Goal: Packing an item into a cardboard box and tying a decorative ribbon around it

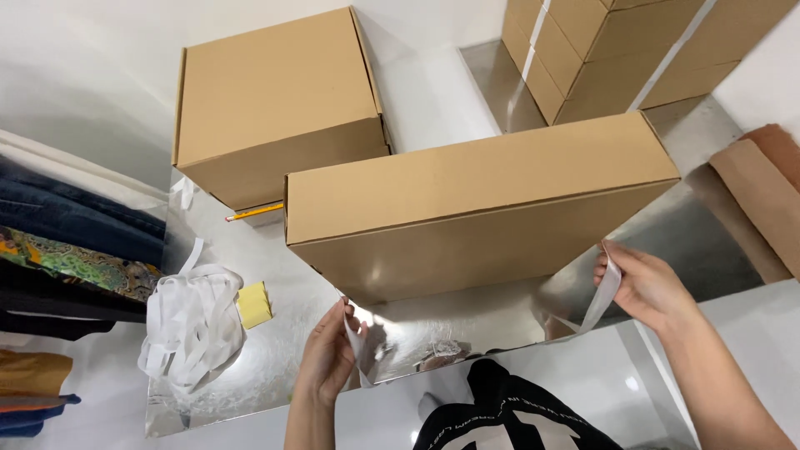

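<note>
Two cardboard boxes stand on the reflective bench (275, 350) — the near box (475, 208) in front. Left hand (327, 360) and right hand (646, 287) each pinch one end of one white strip (602, 302) below its front edge.

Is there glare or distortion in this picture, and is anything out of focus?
Head view: the shiny metal table mirrors light and the near cardboard box; wide-lens distortion bends the edges; the left hand and right hand, each pinching a white strip, look sharp; the strip pile is bright.
</note>
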